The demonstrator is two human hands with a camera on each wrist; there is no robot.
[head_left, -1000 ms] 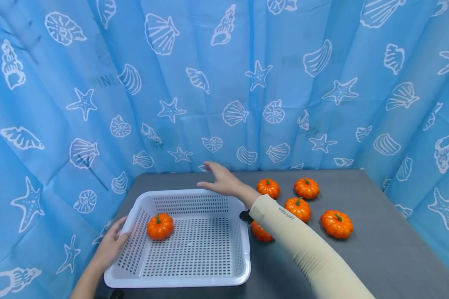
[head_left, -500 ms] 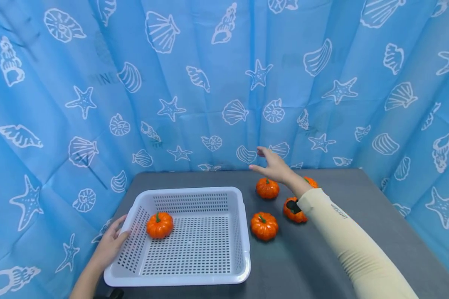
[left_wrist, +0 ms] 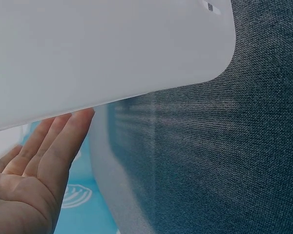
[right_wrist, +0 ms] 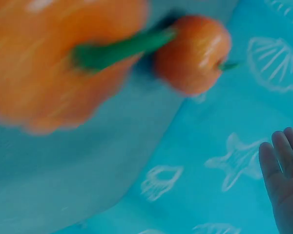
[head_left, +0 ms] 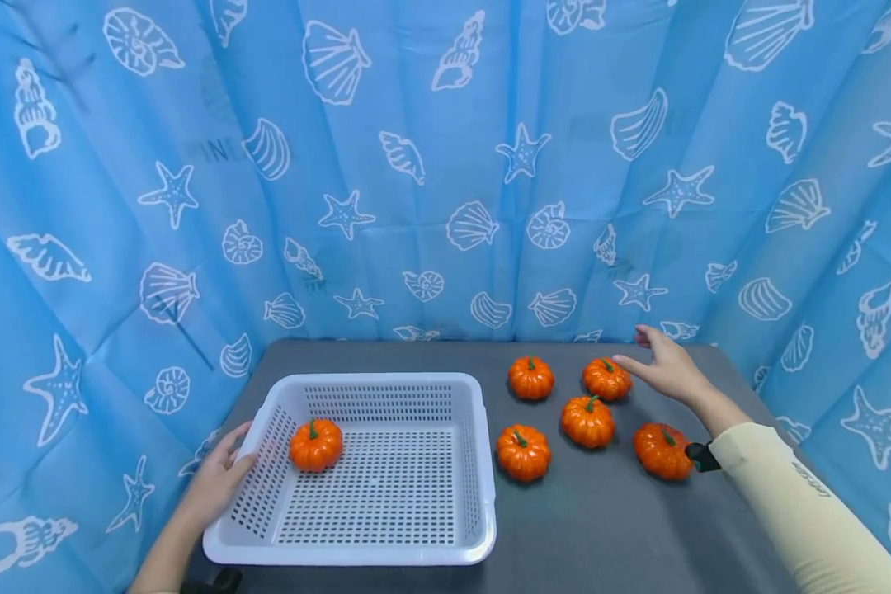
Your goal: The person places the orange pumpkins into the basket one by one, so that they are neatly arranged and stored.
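Observation:
My left hand (head_left: 218, 483) is at the left side of a white perforated plastic basket (head_left: 349, 556). In the left wrist view its straight fingers (left_wrist: 63, 141) reach up to the basket's smooth outer wall (left_wrist: 112, 53). Inside the basket, towards its left, sits a small orange pumpkin (head_left: 315, 445) with a green stem. My right hand (head_left: 668, 369) holds nothing and hovers at the far right, its thumb beside the back-right pumpkin (head_left: 605, 379). Under the right wrist lies another pumpkin (head_left: 662, 451), large and blurred in the right wrist view.
Three more pumpkins, a back one (head_left: 530, 378), a middle one (head_left: 588, 422) and a front one (head_left: 523, 454), lie right of the basket on the dark grey table (head_left: 601, 528). A blue curtain (head_left: 445, 165) with white shells surrounds the table's back and sides.
My right hand has moved from over the basket's back right corner to the far right, past the pumpkins. My left hand stays at the basket.

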